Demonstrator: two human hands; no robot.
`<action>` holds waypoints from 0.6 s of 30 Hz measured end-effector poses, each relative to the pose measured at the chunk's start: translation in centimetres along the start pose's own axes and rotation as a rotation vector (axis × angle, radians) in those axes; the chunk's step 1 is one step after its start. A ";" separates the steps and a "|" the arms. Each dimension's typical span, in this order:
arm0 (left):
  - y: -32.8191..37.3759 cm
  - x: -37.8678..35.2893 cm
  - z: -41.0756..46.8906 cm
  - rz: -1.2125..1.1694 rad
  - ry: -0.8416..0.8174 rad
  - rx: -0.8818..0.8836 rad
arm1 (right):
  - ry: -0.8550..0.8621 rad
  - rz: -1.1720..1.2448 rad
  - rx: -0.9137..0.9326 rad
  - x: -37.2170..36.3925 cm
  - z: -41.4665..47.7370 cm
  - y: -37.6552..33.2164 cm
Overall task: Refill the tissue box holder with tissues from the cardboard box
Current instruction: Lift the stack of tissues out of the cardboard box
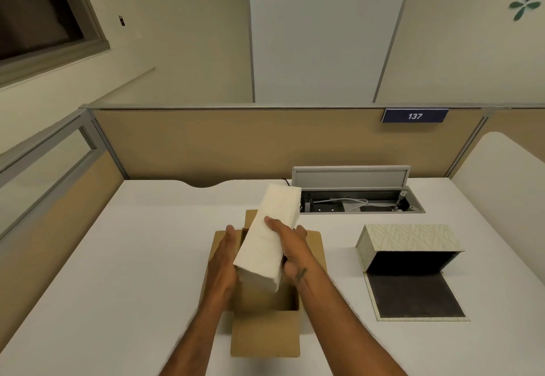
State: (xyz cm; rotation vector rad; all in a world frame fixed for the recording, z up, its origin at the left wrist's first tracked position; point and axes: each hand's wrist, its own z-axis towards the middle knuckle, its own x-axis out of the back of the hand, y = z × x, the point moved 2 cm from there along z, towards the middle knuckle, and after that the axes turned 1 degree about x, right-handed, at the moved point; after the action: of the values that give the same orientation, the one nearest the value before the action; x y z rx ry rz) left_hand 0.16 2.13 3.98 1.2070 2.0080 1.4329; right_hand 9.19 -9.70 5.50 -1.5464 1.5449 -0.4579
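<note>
A tall white stack of tissues is held tilted above the open cardboard box in the middle of the desk. My left hand presses its left side and my right hand grips its right side, thumb over the front. The box's flaps are spread open around the hands. To the right lies the tissue box holder, pale with a leaf pattern, tipped on its side with its dark inside facing me and its bottom flap folded flat on the desk.
A cable hatch stands open at the back of the white desk, with wires inside. Brown partition panels enclose the desk at the back and left. A sign reading 137 hangs on the partition.
</note>
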 end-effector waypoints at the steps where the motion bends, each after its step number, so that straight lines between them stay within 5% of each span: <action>1: 1.0 -0.6 -1.2 -0.151 -0.036 0.020 | 0.007 0.019 0.012 0.0 -0.4 -0.8; 9: 3.0 -6.1 -7.3 -0.603 -0.165 0.059 | 0.118 0.232 0.122 4.1 -3.9 -5.3; 18: 4.2 -15.4 -13.3 -0.524 -0.196 0.053 | 0.258 0.311 0.203 12.5 -8.1 -7.6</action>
State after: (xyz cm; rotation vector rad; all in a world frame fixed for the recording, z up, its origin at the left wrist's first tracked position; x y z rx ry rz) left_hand 0.83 -17.54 10.63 0.7243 2.0304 0.9715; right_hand 9.60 -25.14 11.86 -1.1005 1.8375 -0.6315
